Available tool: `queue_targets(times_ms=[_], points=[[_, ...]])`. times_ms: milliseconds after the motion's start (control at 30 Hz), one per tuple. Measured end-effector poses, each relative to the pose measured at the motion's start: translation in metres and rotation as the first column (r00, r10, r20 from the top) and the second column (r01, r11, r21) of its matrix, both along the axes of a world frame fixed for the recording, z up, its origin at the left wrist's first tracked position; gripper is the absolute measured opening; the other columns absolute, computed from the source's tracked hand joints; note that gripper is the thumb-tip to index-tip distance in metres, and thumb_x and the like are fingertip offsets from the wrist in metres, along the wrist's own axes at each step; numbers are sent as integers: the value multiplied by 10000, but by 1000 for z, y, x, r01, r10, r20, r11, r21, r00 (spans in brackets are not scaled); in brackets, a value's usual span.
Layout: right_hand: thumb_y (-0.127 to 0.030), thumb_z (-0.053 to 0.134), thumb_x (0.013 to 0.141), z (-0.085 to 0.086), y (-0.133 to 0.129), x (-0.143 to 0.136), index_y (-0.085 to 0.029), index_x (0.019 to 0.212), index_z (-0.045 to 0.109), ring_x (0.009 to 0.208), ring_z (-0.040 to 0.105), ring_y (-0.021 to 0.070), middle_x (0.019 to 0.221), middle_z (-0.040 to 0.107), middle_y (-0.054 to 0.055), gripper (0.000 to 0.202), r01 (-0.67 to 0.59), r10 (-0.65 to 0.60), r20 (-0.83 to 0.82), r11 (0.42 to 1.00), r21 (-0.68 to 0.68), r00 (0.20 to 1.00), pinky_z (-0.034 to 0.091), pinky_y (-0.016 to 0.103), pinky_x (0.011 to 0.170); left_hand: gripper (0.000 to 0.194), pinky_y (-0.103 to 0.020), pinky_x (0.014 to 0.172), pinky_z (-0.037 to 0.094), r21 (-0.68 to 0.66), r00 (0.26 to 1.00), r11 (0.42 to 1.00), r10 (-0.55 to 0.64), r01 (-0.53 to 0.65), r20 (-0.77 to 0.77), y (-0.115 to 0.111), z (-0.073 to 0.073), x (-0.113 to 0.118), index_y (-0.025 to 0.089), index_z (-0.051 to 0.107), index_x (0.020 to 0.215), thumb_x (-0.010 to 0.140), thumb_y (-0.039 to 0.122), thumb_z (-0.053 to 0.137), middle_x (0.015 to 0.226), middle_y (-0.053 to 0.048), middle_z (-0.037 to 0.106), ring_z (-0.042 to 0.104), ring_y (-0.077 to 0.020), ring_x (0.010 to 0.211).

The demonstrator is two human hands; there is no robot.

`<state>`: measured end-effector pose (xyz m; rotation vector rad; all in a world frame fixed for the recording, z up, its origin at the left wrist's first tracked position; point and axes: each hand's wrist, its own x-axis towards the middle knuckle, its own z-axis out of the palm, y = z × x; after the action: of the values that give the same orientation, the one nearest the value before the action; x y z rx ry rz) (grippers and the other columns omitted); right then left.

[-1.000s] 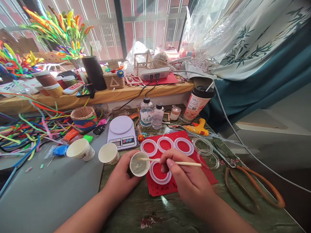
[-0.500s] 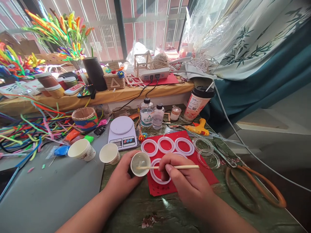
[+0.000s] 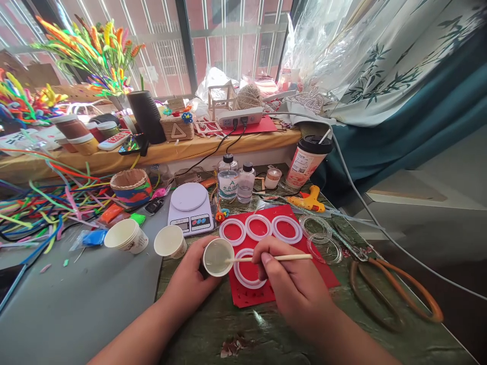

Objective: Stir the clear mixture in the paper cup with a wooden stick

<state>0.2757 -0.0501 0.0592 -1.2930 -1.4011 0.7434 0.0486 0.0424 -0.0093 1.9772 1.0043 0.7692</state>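
Observation:
My left hand (image 3: 196, 271) is wrapped round a small paper cup (image 3: 218, 257) that holds a clear, slightly cloudy liquid. A thin wooden stick (image 3: 291, 257) is pinched in my right hand (image 3: 287, 274), its far end dipping over the cup's right rim into the liquid. Beneath and behind my right hand lies a red sheet (image 3: 243, 299) bearing several translucent white ring moulds (image 3: 287, 229); one is partly covered by my fingers. Clear rings (image 3: 323, 248) lie at the sheet's right edge. Another paper cup (image 3: 170, 241) stands just left of my left hand.
A kitchen scale (image 3: 190, 209) and two capped bottles (image 3: 228, 180) stand behind the cups. Stacked paper cups (image 3: 126, 235) are at left. Large scissors (image 3: 399, 289), a yellow glue gun (image 3: 310, 200) and a lidded drink cup (image 3: 307, 161) are on the right.
The stick's tip has shifted right within the cup, from near its middle toward the right rim. Both hands stay in nearly the same place; the whole view has shifted slightly.

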Motion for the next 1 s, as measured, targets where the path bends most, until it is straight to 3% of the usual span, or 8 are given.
queue_targets(times_ms=[167,267,533,600,733,833,1000], points=[[-246,479,1109,1,1,0,-245,907,688,622,598,165,717,657,-17,290,-85,84,1,996,2,996,478,261,575,520,-559,1181,606,-10,1000,1000,-3,3,3,0,1,0,273,704,1438,927,274,798,1435,-122,785,761,-341,1324],[-266,480,1117,1,1,-1,-242,934,691,624,596,170,715,651,-17,280,4,-5,30,1000,12,1000,477,269,581,518,-561,1187,602,-14,1000,1000,-1,1,-1,0,1,-1,277,709,1431,921,267,800,1441,-119,785,760,-344,1330],[-222,489,1095,1,-1,0,-241,935,684,664,632,175,745,671,-10,252,-9,3,74,996,84,997,500,273,616,538,-557,1196,596,-11,1000,1000,-5,5,4,0,-1,-1,283,706,1440,912,237,801,1451,-120,781,756,-348,1338],[-208,479,1091,1,-1,-1,-243,906,668,630,609,166,722,656,-17,267,-57,53,64,996,70,997,482,266,585,535,-560,1195,596,-19,1000,1000,-4,4,4,0,-1,-1,287,703,1440,915,251,801,1447,-114,782,755,-346,1337],[-255,467,1134,1,-1,-2,-242,960,686,632,603,170,727,653,-17,280,21,-22,35,999,32,999,484,269,585,532,-561,1195,594,-32,1000,999,-6,6,1,0,1,-1,285,701,1439,918,277,806,1451,-115,780,751,-348,1344],[-247,469,1136,3,-1,-2,-243,934,676,633,608,165,735,660,-17,289,-49,49,23,999,10,999,493,263,588,521,-558,1191,594,-28,1000,1000,-8,8,7,0,1,-1,279,706,1432,922,288,810,1443,-120,783,752,-348,1337],[-248,463,1139,5,-2,-2,-240,959,678,664,622,175,754,665,-6,281,-24,23,60,999,21,998,496,276,606,519,-550,1166,611,-11,999,1000,28,-27,17,-1,-2,-1,266,701,1426,917,259,802,1422,-124,791,762,-340,1307]])
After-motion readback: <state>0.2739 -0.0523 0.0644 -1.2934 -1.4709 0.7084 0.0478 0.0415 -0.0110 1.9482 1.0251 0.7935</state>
